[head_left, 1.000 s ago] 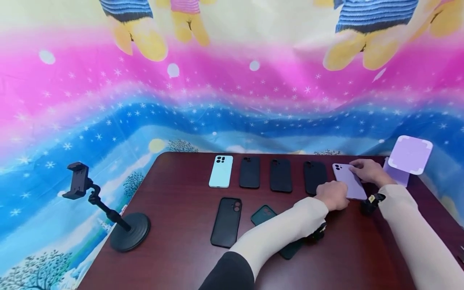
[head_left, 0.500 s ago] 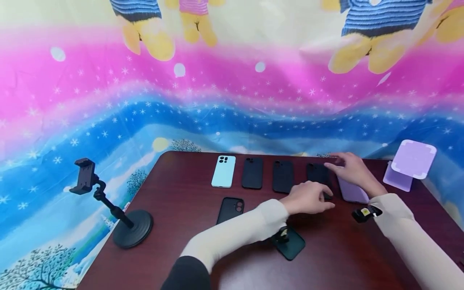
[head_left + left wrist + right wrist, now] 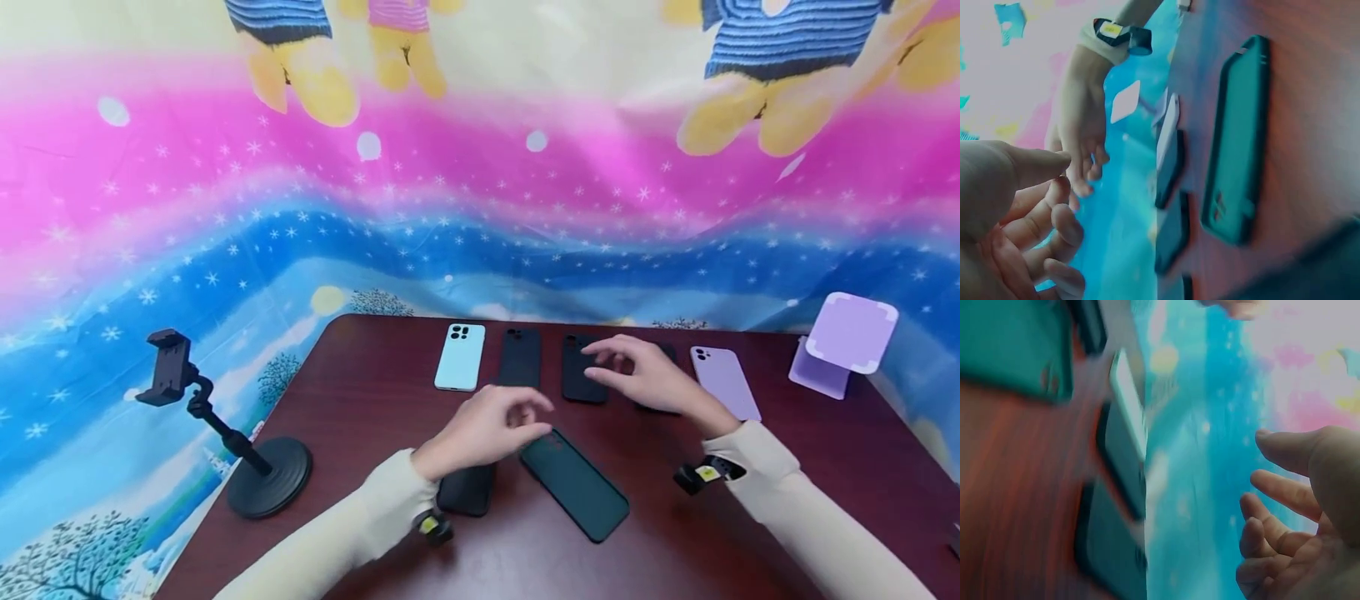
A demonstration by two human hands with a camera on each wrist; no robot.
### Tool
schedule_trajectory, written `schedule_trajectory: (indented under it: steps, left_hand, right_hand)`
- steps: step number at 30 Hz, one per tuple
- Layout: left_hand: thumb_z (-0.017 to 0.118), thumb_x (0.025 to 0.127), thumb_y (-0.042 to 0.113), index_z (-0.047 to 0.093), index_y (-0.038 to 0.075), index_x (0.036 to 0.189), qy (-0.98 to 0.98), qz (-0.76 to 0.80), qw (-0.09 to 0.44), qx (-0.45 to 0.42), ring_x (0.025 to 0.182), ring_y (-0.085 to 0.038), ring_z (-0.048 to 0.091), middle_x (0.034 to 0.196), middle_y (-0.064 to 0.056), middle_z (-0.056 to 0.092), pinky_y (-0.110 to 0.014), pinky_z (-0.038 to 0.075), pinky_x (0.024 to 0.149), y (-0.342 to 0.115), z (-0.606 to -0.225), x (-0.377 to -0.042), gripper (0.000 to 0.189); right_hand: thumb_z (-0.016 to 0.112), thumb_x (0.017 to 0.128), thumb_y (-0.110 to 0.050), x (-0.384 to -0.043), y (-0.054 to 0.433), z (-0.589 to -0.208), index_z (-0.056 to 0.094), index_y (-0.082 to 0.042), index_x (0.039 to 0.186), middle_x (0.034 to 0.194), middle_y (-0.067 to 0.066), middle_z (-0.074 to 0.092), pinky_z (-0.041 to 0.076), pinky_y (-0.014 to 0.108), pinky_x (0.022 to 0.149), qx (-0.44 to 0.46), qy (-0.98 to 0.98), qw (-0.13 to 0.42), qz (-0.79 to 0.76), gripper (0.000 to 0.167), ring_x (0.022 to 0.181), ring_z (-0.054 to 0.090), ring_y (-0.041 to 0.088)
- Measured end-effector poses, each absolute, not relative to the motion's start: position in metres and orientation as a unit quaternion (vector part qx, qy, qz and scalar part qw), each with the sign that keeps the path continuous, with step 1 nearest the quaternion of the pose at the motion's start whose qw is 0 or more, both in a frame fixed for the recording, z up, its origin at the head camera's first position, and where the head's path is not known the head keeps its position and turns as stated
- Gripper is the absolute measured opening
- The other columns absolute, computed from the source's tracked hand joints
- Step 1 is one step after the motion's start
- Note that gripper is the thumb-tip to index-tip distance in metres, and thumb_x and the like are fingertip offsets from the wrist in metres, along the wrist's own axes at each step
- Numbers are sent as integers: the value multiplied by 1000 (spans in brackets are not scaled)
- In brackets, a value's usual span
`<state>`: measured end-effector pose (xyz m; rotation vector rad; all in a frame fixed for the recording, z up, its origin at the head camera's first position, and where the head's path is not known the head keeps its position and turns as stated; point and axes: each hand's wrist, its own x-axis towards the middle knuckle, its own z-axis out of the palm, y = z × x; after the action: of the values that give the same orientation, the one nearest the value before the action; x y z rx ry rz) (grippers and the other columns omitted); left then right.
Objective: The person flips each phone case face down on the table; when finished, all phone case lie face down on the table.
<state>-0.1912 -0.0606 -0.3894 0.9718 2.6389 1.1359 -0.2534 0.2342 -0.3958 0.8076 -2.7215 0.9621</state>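
Note:
My left hand (image 3: 487, 425) hovers over a black phone case (image 3: 467, 493), hiding its upper part. Beside it a dark green phone case (image 3: 576, 487) lies at a slant, its hollow side up in the left wrist view. My right hand (image 3: 645, 375) hangs above the back row and partly covers two dark cases. That row runs from a mint phone case (image 3: 460, 358) through a dark case (image 3: 520, 358), another dark case (image 3: 579, 383) and a mostly hidden one to a lilac phone case (image 3: 726, 383). Both hands have loosely bent fingers and hold nothing.
A black phone holder with a round base (image 3: 270, 479) stands at the table's left edge. Towards the back right corner is a lilac folding stand (image 3: 853, 333). A printed cloth (image 3: 480, 192) hangs behind the brown table (image 3: 675, 550).
Both hands were at the lilac case, the right one holding it. They have let go and moved left, the left hand farther. The lilac case now lies uncovered at the row's right end.

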Motion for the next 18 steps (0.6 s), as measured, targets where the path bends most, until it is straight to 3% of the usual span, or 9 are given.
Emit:
schedule_trajectory:
  steps: [4,9,14,18]
  left_hand:
    - [74,97,29,73,26,116,875,390,63,278,62,-4,55,83,13,63,-22,46,59,-104,-400,-171,20]
    - [77,94,30,73,22,114,876,400,78,256,62,-2,52,85,8,60,-21,47,59,-142,-418,-147,22]
    - [79,92,28,73,12,115,860,443,95,236,64,0,51,87,-1,61,-22,48,59,-169,-435,-126,29]
    - [80,91,27,72,13,118,861,444,118,219,65,-1,51,91,-4,61,-21,47,61,-181,-449,-113,32]
  right_hand:
    - [71,98,-31,-252,207,-400,70,-23,127,110,1,70,48,29,66,291,-893,11,344,30,81,57,12]
    - [70,99,-33,-254,179,-414,70,-25,127,113,2,70,51,31,74,323,-875,-56,355,29,86,59,11]
    - [70,99,-29,-255,158,-428,71,-21,127,112,8,68,50,30,73,373,-851,-89,359,28,82,58,11]
    - [70,99,-26,-254,146,-437,71,-17,127,114,9,67,49,27,70,385,-846,-107,353,29,80,57,10]
